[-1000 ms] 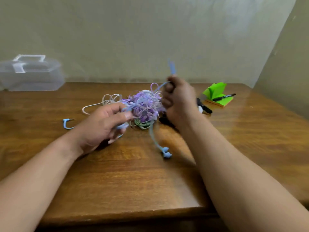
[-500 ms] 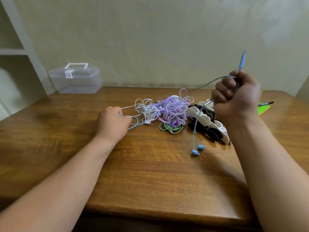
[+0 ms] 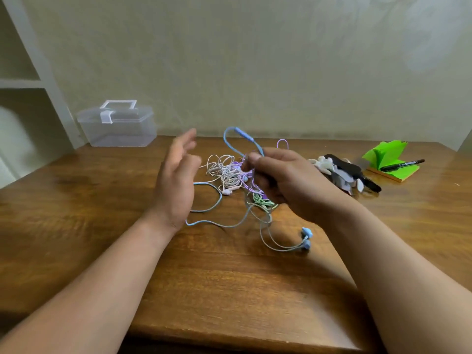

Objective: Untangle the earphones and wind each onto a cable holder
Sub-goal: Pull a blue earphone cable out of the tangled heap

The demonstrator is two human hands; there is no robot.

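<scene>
The right hand (image 3: 286, 185) pinches the blue cable (image 3: 244, 134) between thumb and curled fingers, just above the tangle (image 3: 224, 172). The grip lifts one loop with its inline remote clear of the pile, most likely so that this strand can be told apart from the white, purple and green ones and drawn out alone. The left hand (image 3: 176, 180) is released, fingers straight and palm turned inward, raised just beside the tangle and gripping nothing. It looks ready to pin the pile down or catch the loose slack.

Below the right hand the blue cable runs down to its buds (image 3: 306, 237), which lie on the bench (image 3: 229, 290) nearer the person. Another stretch curls across the wood by the left wrist. Much of it seems free already, though where it passes through the knot cannot be told.

The holders (image 3: 342, 175) lie heaped to the right of the tangle, near enough for winding once a strand comes loose. None is wound so far. The green notes (image 3: 383, 154) and pen (image 3: 402, 165) sit farther right, and the clear box (image 3: 117, 129) stands at the back left, well apart.
</scene>
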